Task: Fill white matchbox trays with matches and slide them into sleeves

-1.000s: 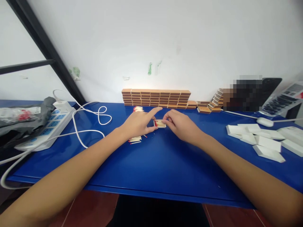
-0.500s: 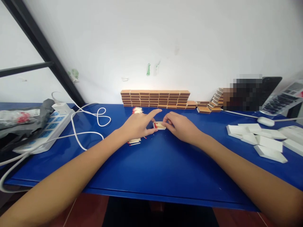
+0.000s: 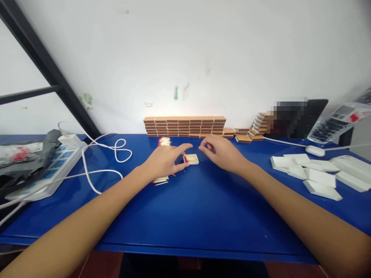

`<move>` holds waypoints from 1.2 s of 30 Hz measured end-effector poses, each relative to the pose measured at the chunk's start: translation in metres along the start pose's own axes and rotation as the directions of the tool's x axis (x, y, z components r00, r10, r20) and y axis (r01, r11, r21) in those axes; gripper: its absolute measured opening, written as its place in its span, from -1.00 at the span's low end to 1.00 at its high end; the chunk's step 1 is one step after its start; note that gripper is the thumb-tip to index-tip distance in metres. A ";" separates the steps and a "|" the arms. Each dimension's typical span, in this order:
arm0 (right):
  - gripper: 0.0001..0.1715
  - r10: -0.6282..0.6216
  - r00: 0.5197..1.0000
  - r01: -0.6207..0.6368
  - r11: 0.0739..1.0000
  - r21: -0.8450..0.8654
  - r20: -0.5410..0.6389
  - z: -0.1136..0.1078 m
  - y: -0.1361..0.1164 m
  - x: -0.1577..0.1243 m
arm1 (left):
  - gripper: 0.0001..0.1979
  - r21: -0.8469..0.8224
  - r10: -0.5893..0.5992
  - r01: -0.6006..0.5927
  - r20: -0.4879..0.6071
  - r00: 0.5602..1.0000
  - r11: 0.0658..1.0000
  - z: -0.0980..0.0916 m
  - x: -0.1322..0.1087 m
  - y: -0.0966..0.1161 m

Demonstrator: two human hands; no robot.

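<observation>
A small white tray (image 3: 194, 161) with red-tipped matches (image 3: 190, 158) in it lies on the blue table (image 3: 185, 216). My left hand (image 3: 168, 160) is spread at the tray's left end, thumb and fingers apart, with the thumb close to its near left corner. To the right of the tray, and apart from it, is my right hand (image 3: 217, 150) with curled fingers; whether its fingertips hold anything is too small to tell. Loose matches (image 3: 164, 142) lie beyond my left hand, and more matches (image 3: 160, 180) lie on its near side, partly hidden by it.
Stacked matchboxes (image 3: 185, 126) line the wall, with a leaning pile (image 3: 257, 126) farther right. White empty trays (image 3: 320, 177) are at the right. A power strip (image 3: 59, 164), white cables (image 3: 85, 154) and bags (image 3: 26, 154) occupy the left. A plastic bottle (image 3: 333, 121) lies back right.
My right hand has drawn back from the tray, leaving its right end uncovered. My left hand stays around the left end. The whole view has shifted slightly.
</observation>
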State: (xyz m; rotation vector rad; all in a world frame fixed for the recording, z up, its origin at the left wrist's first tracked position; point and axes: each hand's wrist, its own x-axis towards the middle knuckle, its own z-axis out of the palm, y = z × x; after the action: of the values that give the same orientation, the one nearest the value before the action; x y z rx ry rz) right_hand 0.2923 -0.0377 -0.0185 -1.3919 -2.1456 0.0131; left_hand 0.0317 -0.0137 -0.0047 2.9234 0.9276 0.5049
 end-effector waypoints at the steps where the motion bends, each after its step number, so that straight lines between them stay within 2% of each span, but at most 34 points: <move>1: -0.81 0.016 1.000 -0.016 0.999 -0.035 -0.006 -0.004 0.007 0.002 | -0.55 0.009 0.013 -0.013 -0.004 1.000 1.000 0.000 0.000 0.000; 3: -0.80 0.078 0.997 -0.081 0.991 -0.110 -0.027 -0.016 0.024 0.006 | -0.75 0.017 0.045 -0.045 -0.005 0.999 0.999 0.001 0.001 -0.001; 5: -0.81 0.176 0.980 -0.191 0.965 -0.182 -0.095 -0.030 0.045 0.008 | -0.83 0.011 0.075 -0.075 0.007 0.997 0.997 0.001 0.001 0.000; 7: -0.84 0.259 0.953 -0.296 0.909 -0.295 -0.158 -0.046 0.070 0.006 | -0.81 0.007 0.080 -0.080 0.020 0.997 0.997 0.000 0.001 0.002; 9: -0.84 0.338 0.928 -0.373 0.830 -0.414 -0.159 -0.060 0.095 0.002 | -0.73 0.009 0.061 -0.061 0.026 0.998 0.998 0.000 0.000 0.004; 11: -0.76 0.366 0.919 -0.388 0.780 -0.491 -0.144 -0.071 0.117 -0.004 | -0.65 0.019 0.038 -0.038 0.028 0.999 0.999 0.000 0.000 0.005; 14: -0.66 0.336 0.936 -0.341 0.781 -0.523 -0.108 -0.073 0.137 -0.011 | -0.59 0.038 0.018 -0.019 0.038 0.999 0.999 0.001 -0.001 0.005; 17: -0.64 0.317 0.941 -0.329 0.782 -0.529 -0.116 -0.063 0.143 -0.010 | -0.57 0.047 0.017 -0.019 0.040 0.999 0.999 0.001 -0.001 0.005; 23: -0.61 0.341 0.929 -0.357 0.724 -0.590 -0.144 -0.046 0.138 -0.003 | -0.56 0.052 0.009 -0.011 0.037 0.999 0.999 -0.001 -0.002 0.006; 34: -0.62 0.372 0.914 -0.398 0.734 -0.551 -0.165 -0.047 0.135 -0.004 | -0.54 0.057 0.026 -0.027 0.019 0.999 0.998 0.000 -0.002 0.005; 36: -0.60 0.379 0.904 -0.424 0.734 -0.531 -0.197 -0.050 0.133 -0.003 | -0.52 0.054 0.029 -0.030 0.011 1.000 0.998 -0.001 -0.003 0.005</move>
State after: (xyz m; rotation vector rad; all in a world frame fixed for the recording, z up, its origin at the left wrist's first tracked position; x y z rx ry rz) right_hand 0.4274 0.0056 -0.0189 -2.1417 -1.8033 -0.5456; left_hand 0.0322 -0.0193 -0.0041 2.9891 0.9129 0.4728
